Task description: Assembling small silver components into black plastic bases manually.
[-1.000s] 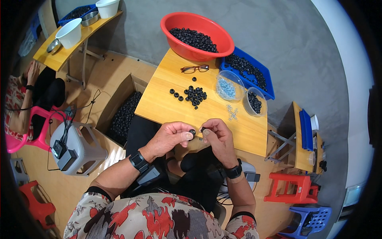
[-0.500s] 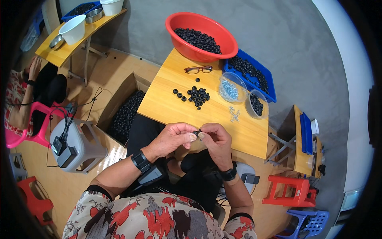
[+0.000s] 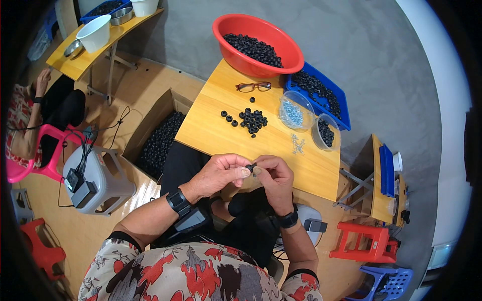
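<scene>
Over my lap, just off the table's near edge, both hands meet at a small black round part (image 3: 252, 168). My left hand (image 3: 221, 175) pinches it between thumb and forefinger. From the other side, my right hand (image 3: 273, 178) grips it with thumb and fingertips. Fingers cover much of the part, so its details are hidden. Ahead on the wooden table (image 3: 211, 135) lies a loose pile of black round parts (image 3: 252, 120), with a few set apart to its left. Small silvery screws (image 3: 297, 145) are scattered right of the pile.
A red basin (image 3: 218, 37) and a blue tray (image 3: 343, 108) hold black parts at the back. Clear tubs hold screws (image 3: 292, 114) and black parts (image 3: 325, 134). Glasses (image 3: 253, 87) lie nearby. A carton (image 3: 135, 143) stands left; another person (image 3: 30, 115) sits beyond a grey stool (image 3: 95, 170).
My hands stay together on the black part, with the right fingers shifted slightly around it. The other person's hands have moved a little. The whole view has shifted slightly.
</scene>
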The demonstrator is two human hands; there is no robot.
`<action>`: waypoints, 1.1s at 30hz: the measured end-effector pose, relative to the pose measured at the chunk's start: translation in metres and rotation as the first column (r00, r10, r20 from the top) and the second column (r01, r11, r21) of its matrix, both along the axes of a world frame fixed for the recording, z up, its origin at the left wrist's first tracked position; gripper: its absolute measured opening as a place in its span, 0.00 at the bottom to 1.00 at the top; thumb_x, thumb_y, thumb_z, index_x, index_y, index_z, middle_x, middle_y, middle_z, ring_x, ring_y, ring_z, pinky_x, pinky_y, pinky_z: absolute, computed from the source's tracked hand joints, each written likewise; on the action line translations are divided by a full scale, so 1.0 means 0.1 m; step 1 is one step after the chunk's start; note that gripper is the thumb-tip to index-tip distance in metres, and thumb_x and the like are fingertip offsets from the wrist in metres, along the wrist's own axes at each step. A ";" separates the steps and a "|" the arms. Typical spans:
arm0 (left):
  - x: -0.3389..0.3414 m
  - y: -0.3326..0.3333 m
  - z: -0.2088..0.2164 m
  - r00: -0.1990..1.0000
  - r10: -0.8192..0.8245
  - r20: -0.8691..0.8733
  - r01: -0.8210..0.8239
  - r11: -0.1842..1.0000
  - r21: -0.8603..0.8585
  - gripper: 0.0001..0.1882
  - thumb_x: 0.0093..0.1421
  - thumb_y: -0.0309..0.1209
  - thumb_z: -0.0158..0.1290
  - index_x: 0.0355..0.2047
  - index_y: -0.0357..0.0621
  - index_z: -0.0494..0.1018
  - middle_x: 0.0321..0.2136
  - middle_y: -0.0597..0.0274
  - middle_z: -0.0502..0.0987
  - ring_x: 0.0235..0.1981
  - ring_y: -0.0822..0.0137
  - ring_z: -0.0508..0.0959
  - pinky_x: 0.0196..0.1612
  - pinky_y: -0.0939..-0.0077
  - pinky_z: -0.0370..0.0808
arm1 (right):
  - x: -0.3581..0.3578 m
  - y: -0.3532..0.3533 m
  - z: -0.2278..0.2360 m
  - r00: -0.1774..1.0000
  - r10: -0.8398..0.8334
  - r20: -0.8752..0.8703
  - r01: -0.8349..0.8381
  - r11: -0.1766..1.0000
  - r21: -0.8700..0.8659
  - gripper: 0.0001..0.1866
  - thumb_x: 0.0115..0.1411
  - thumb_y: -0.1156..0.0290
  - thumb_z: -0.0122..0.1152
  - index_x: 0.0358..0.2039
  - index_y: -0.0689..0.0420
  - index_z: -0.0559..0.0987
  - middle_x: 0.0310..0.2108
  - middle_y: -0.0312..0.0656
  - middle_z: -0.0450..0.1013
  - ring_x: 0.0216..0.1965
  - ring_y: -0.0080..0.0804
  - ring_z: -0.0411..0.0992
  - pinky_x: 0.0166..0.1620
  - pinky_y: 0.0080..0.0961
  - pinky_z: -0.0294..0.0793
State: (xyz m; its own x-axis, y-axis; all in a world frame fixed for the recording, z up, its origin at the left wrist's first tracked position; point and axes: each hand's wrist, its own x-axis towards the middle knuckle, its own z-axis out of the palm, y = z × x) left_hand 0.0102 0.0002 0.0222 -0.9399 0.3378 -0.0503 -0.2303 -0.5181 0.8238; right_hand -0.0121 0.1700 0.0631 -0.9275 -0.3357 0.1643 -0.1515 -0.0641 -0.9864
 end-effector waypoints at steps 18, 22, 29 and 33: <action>0.01 -0.01 -0.01 0.991 -0.110 0.078 0.097 0.984 0.149 0.13 0.63 0.33 0.49 0.42 0.36 0.72 0.24 0.68 0.73 0.22 0.80 0.71 0.28 0.89 0.72 | -0.03 0.01 0.03 0.973 0.047 -0.224 0.003 0.976 0.220 0.06 0.49 0.83 0.60 0.28 0.60 0.74 0.30 0.36 0.70 0.26 0.19 0.65 0.29 0.15 0.64; 0.02 -0.02 -0.02 0.992 -0.120 0.043 0.112 0.983 0.146 0.14 0.64 0.36 0.47 0.41 0.36 0.72 0.22 0.69 0.72 0.21 0.81 0.71 0.26 0.91 0.70 | -0.02 0.01 0.04 0.963 0.071 -0.262 -0.002 0.967 0.254 0.05 0.51 0.82 0.60 0.28 0.60 0.74 0.31 0.37 0.70 0.26 0.20 0.65 0.29 0.16 0.65; 0.01 0.00 -0.02 0.994 -0.080 0.071 0.068 0.984 0.163 0.13 0.64 0.36 0.46 0.40 0.38 0.71 0.23 0.69 0.72 0.24 0.82 0.71 0.29 0.91 0.70 | 0.01 0.03 0.32 0.882 0.111 -0.458 0.154 0.851 0.503 0.13 0.47 0.71 0.68 0.32 0.59 0.75 0.32 0.42 0.70 0.26 0.28 0.68 0.30 0.20 0.68; 0.01 0.04 0.02 0.994 -0.038 0.104 0.024 0.991 0.134 0.13 0.65 0.36 0.45 0.39 0.39 0.71 0.24 0.68 0.72 0.26 0.81 0.71 0.32 0.89 0.71 | -0.07 -0.01 0.38 0.579 0.361 -0.731 0.441 0.616 0.653 0.22 0.44 0.53 0.68 0.32 0.56 0.74 0.28 0.39 0.68 0.26 0.33 0.69 0.28 0.26 0.67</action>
State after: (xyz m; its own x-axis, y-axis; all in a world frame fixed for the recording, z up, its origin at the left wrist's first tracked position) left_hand 0.0109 0.0038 0.0242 -0.9205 0.3772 -0.1018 -0.3302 -0.6118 0.7188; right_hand -0.0186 0.1688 0.1009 -0.5724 -0.6564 0.4914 -0.7923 0.5970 -0.1255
